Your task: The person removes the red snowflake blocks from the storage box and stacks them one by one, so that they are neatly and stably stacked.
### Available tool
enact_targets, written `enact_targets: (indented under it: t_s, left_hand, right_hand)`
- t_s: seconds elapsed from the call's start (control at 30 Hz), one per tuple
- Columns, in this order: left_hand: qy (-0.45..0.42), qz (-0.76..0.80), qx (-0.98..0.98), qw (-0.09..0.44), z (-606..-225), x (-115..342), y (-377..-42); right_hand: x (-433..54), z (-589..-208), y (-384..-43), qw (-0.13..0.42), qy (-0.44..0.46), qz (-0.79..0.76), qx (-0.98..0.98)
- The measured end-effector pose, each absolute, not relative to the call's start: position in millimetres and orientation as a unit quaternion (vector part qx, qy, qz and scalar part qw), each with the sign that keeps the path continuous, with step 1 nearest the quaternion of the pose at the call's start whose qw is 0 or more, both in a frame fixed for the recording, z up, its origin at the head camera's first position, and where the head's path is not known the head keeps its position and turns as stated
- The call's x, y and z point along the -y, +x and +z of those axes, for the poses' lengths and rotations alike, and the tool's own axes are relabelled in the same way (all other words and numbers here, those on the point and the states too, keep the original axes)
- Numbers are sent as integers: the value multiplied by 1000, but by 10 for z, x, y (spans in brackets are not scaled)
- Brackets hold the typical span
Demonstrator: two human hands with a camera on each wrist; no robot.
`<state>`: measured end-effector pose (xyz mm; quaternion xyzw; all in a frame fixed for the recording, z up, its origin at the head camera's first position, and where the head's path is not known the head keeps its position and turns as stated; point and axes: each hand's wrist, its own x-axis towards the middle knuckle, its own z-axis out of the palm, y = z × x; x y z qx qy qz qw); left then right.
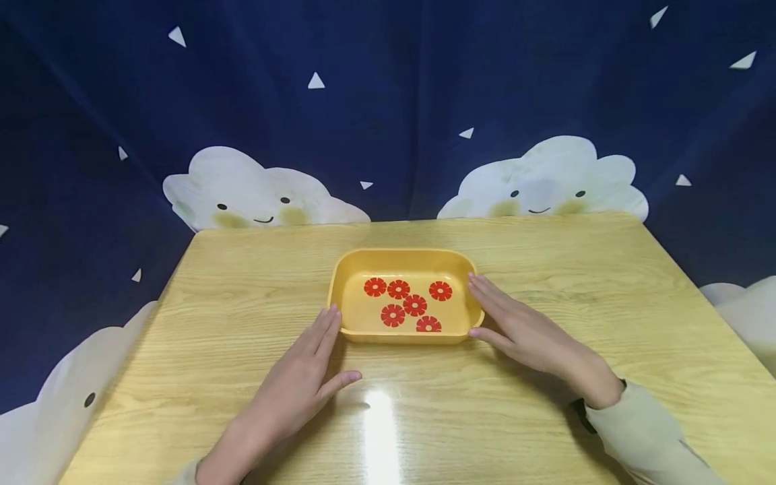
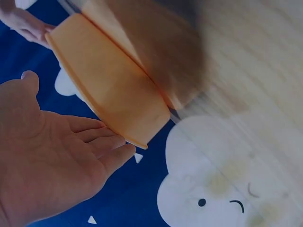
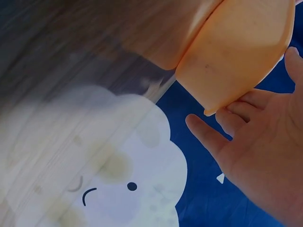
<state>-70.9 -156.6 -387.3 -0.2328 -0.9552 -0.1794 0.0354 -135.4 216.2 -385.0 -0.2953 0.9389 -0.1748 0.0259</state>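
A shallow yellow plastic tray (image 1: 400, 339) stands on the wooden table. In it lie several red notched plastic discs (image 1: 393, 315), each with a hole in the middle; one near the front is partly hidden by the tray's wall. My left hand (image 1: 297, 384) touches the tray's left front corner with straight fingertips, its thumb held apart over the table. At the right end, my right hand (image 1: 527, 330) rests its fingertips and thumb against the rim. Both wrist views show the tray's outer wall (image 2: 104, 75) beside the left fingers and near the right fingers (image 3: 206, 132).
The light wooden table (image 1: 242, 269) reaches back to a dark blue curtain (image 1: 394, 81) printed with white clouds and triangles. A bright glare lies on the table's front part. A dark band (image 1: 583, 415) shows at the right wrist by the pale sleeve (image 1: 642, 431).
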Motion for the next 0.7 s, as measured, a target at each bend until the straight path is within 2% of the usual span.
enact_targets:
  t_s: [0.27,0.7]
  left_hand:
    - [-248,-174,952,37,-3879,1437,-560]
    - [-269,-165,948,36,-3886,1322,-415]
  right_hand:
    - [-2292,-3856,-1331,16,-280,-183,-942]
    - [-2445,-3855,-1214,34,-264,-196,-944]
